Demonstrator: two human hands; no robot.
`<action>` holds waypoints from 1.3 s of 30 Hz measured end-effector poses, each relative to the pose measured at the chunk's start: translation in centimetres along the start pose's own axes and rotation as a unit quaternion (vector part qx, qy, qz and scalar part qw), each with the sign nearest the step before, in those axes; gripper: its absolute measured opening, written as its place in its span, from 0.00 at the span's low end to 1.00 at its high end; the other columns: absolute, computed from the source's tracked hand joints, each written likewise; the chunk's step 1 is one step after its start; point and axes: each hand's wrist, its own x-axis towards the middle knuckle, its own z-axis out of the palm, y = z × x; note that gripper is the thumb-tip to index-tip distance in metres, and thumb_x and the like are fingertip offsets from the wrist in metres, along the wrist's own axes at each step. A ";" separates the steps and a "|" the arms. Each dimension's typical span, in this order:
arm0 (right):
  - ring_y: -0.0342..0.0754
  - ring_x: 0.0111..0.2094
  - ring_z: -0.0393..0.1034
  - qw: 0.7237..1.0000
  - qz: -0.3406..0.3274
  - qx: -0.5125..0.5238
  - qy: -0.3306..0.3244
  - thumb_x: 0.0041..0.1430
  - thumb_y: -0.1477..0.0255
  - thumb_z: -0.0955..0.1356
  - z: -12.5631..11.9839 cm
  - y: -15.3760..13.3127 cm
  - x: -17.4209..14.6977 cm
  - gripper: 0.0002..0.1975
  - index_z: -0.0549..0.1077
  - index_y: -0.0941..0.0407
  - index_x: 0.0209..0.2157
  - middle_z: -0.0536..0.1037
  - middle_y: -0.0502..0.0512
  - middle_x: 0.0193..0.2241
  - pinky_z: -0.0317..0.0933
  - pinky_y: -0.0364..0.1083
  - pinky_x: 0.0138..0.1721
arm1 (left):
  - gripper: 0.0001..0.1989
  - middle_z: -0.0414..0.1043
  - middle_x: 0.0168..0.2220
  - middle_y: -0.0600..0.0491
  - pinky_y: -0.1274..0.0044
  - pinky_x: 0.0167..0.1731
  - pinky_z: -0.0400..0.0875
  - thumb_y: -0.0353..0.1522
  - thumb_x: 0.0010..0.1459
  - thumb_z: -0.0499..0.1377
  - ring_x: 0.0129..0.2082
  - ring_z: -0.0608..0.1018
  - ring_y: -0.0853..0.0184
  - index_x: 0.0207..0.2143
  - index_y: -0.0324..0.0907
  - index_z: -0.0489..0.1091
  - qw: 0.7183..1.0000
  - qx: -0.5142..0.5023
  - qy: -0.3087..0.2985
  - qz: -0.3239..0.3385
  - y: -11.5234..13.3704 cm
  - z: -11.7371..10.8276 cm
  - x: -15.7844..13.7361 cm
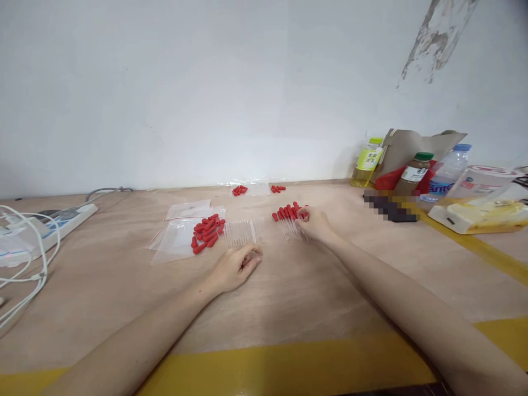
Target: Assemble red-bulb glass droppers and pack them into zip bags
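Observation:
My right hand (315, 224) is closed, its fingers pinching a red-bulbed dropper at the right end of a row of glass droppers (287, 213). Their red rubber bulbs point away and their thin clear tubes point toward me. My left hand (238, 269) rests on the table with loosely curled fingers, a gap between thumb and forefinger, and nothing visible in it. Just beyond it lies a row of bare glass tubes (241, 233). To their left, a pile of loose red rubber bulbs (206, 233) sits on clear plastic bags (171, 242).
Small groups of red bulbs (239, 190) lie in clear bags near the wall. A power strip (78, 217) with white cables (43, 264) is at the left. Drink bottles (365, 165), a dark blurred object (391, 208) and a tissue pack (482, 214) stand at the right.

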 end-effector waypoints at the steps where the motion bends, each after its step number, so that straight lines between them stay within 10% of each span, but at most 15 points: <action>1: 0.46 0.31 0.70 1.000 -0.006 -0.004 -0.003 0.48 0.74 0.65 0.3 0.0 0.0 0.14 0.74 0.62 0.38 0.76 0.57 0.28 0.60 0.42 0.35 | 0.09 0.56 0.17 0.61 0.81 0.22 0.56 0.34 0.59 0.49 0.19 0.62 0.73 0.40 0.41 0.64 1.000 0.001 -0.003 0.000 0.0 0.0 0.0; 21: 0.46 0.30 0.69 0.999 -0.042 -0.021 0.017 0.50 0.70 0.64 0.9 0.4 -1.3 0.11 0.74 0.58 0.35 0.76 0.56 0.29 0.59 0.43 0.32 | 0.06 0.54 0.17 0.61 0.82 0.23 0.56 0.31 0.57 0.51 0.19 0.61 0.74 0.33 0.41 0.68 1.000 0.000 -0.013 0.017 -0.3 0.0 0.2; 29: 0.45 0.32 0.68 0.996 -0.076 -0.004 -0.045 0.48 0.75 0.65 3.1 -4.6 -1.7 0.04 0.69 0.59 0.30 0.75 0.55 0.29 0.58 0.41 0.33 | 0.12 0.55 0.17 0.61 0.81 0.20 0.53 0.35 0.55 0.52 0.18 0.60 0.74 0.21 0.41 0.56 0.998 0.026 0.046 -0.019 -0.3 0.1 0.3; 34: 0.54 0.39 0.69 0.994 0.003 -0.038 -0.102 0.47 0.77 0.66 5.1 -7.5 -0.6 0.18 0.63 0.64 0.42 0.73 0.68 0.38 0.61 0.46 0.35 | 0.09 0.62 0.21 0.56 0.79 0.24 0.58 0.37 0.53 0.53 0.24 0.67 0.69 0.25 0.41 0.60 0.965 0.149 0.184 -0.112 -2.9 -3.2 0.6; 39: 0.60 0.40 0.69 0.989 0.044 -0.041 -0.132 0.43 0.80 0.66 5.8 -8.7 0.4 0.24 0.62 0.69 0.46 0.71 0.76 0.40 0.63 0.48 0.33 | 0.11 0.67 0.27 0.52 0.75 0.28 0.61 0.41 0.49 0.56 0.29 0.70 0.63 0.26 0.43 0.67 0.939 0.248 0.130 -0.198 -5.2 -7.0 -0.1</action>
